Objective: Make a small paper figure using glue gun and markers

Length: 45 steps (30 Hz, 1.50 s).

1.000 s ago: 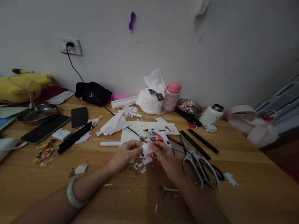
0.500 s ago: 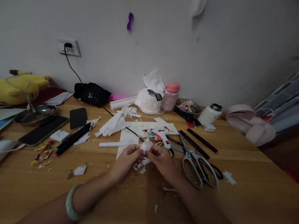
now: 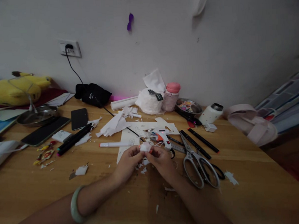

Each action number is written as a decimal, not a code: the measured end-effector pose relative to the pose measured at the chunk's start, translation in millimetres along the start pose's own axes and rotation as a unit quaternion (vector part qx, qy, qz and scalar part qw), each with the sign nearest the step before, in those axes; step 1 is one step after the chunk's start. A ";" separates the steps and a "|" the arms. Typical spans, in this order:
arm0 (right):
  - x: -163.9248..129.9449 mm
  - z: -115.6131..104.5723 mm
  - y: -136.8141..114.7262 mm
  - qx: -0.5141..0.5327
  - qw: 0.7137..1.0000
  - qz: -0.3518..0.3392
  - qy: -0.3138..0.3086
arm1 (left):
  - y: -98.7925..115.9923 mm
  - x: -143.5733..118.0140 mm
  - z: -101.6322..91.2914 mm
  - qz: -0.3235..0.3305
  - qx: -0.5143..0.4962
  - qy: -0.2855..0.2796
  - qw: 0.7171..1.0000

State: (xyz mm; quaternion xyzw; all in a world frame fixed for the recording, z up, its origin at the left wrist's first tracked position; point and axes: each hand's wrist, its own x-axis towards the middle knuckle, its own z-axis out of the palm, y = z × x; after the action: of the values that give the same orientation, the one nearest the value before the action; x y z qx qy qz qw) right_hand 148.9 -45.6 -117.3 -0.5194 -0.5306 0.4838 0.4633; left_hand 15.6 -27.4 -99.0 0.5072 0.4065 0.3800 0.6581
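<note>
White paper, a small crumpled scrap (image 3: 145,147), sits pinched between both hands just above the table (image 3: 242,200), and that is where the action is. The left hand (image 3: 129,161) grips it from the left with thumb and fingertips closed on its edge; the right hand (image 3: 161,160) pinches the other side, fingers curled tight. Compared with a second ago, the two hands have drawn closer together and slid a touch nearer the person, and the scrap now looks more bunched up between the fingertips than it did then. So the work looks to be in its fine, fiddly stage, shaping or pressing the little piece rather than cutting it.

The scissors (image 3: 200,167) lie untouched just right of the right hand, in the same place as before. The glue gun (image 3: 165,139) rests just beyond the hands on the cut sheet of paper (image 3: 130,136), and a white marker (image 3: 113,144) lies to the left of that. Paper shreds (image 3: 142,168) are scattered under the hands. A pale bangle (image 3: 75,204) rings the left wrist.
</note>
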 end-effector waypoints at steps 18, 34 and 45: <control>4.6 -10.8 -7.0 -0.015 0.999 0.036 0.025 | -2.7 10.2 -11.2 0.006 0.056 0.032 0.998; 3.8 -9.1 -9.0 0.020 0.995 0.000 0.101 | 10.7 22.6 -28.8 0.064 0.083 0.057 0.993; -6.6 -4.0 -13.9 -0.170 0.983 -0.066 0.019 | 7.5 15.0 -23.9 -0.096 -0.147 -0.082 0.981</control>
State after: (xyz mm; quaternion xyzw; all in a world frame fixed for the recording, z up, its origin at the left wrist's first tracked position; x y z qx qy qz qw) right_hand 151.6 -52.0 -102.9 -0.5635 -0.6290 0.3449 0.4097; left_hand -1.4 -3.7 -97.5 0.3934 0.3376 0.3278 0.7898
